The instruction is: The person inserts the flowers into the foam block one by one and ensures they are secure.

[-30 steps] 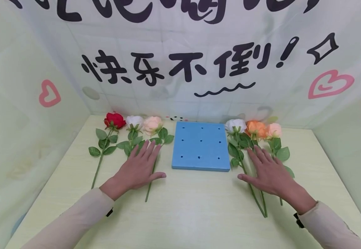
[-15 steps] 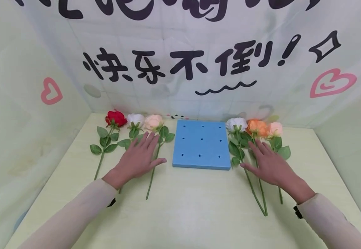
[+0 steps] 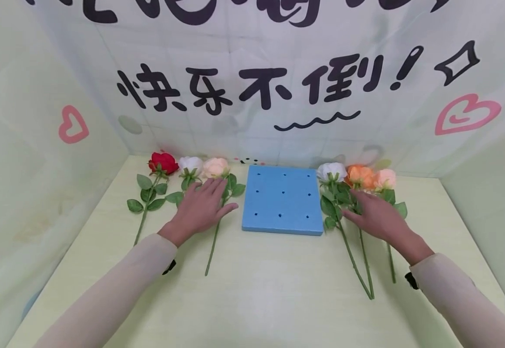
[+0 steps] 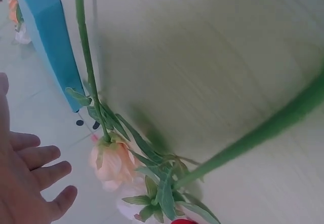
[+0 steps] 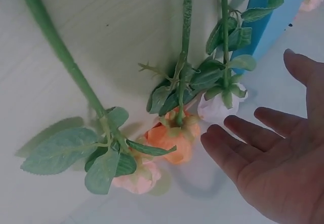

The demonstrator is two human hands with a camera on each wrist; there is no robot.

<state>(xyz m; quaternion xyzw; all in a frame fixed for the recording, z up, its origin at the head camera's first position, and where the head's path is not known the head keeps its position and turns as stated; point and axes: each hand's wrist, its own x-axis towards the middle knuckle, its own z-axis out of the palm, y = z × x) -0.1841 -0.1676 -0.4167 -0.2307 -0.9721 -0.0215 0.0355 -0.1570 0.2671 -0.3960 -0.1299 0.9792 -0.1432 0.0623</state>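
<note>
My left hand (image 3: 200, 207) hovers over the stems of a white rose (image 3: 190, 165) and a peach rose (image 3: 215, 167), its fingers spread and holding nothing. In the left wrist view the fingers (image 4: 45, 156) stand apart from the peach rose (image 4: 114, 163). My right hand (image 3: 376, 216) reaches over the orange rose (image 3: 360, 177) and its leaves, also with nothing in it. Beside that lie another white rose (image 3: 332, 172) and a light pink rose (image 3: 385, 179). In the right wrist view, loosely extended fingers (image 5: 243, 143) point toward the orange rose (image 5: 172, 140).
Between the two flower groups lies a flat blue board (image 3: 283, 200) with several small holes. A red rose (image 3: 163, 163) lies at the far left. A white printed cloth (image 3: 252, 125) rises behind the pale table (image 3: 270, 290).
Both hands have shifted slightly toward the back of the table, the left also a little to the right. The flowers and the board stay in place while the head view tilts slightly.
</note>
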